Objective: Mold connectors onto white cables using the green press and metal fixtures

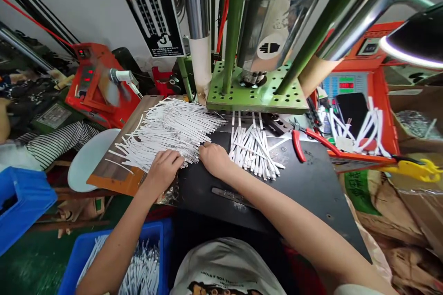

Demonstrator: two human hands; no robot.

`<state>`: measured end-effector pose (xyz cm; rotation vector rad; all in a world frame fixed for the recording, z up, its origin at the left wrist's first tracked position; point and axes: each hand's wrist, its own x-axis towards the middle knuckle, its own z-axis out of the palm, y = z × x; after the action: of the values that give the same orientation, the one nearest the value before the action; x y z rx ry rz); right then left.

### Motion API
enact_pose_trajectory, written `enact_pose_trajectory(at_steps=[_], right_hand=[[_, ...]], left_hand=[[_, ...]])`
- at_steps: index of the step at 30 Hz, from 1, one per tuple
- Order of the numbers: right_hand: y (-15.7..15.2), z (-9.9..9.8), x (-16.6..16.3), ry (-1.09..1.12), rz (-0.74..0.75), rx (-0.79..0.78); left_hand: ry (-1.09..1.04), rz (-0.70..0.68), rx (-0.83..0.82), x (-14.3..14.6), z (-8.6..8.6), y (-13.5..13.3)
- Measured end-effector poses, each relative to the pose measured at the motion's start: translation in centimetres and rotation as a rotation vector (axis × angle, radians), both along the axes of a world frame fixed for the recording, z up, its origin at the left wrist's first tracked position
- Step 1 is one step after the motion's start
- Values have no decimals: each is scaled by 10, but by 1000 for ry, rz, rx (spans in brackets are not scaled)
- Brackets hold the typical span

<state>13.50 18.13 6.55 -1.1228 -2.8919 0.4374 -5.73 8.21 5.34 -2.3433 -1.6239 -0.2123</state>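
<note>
A large pile of thin white strips with small metal-looking ends [173,122] covers the left of the worktop. At the pile's near edge, my left hand [165,166] has its fingers bent and pressed together on strip ends. My right hand [213,159] is closed at the pile's lower right corner, its fingertips on strip ends there. The hands are a short gap apart, and their fingertips are partly hidden. A smaller heap of white strips [254,152] lies right of my right hand, under the front of the green press plate [258,94].
Red-handled pliers [298,145] lie on the black worktop [308,184], and a flat metal bar [230,193] lies near its front. A red control box [380,115] stands right. Below left, a blue bin [164,239] holds more strips. Another person's striped sleeve [65,140] shows left.
</note>
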Motion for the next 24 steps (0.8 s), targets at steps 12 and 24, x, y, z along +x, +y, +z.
enact_pose_trajectory(at_steps=[12, 24], right_hand=[[-66, 2, 158, 345, -253, -166], [-118, -36, 169, 653, -217, 49]], left_hand=[[-1022, -237, -47, 69, 33, 22], [-1068, -289, -211, 142, -19, -12]])
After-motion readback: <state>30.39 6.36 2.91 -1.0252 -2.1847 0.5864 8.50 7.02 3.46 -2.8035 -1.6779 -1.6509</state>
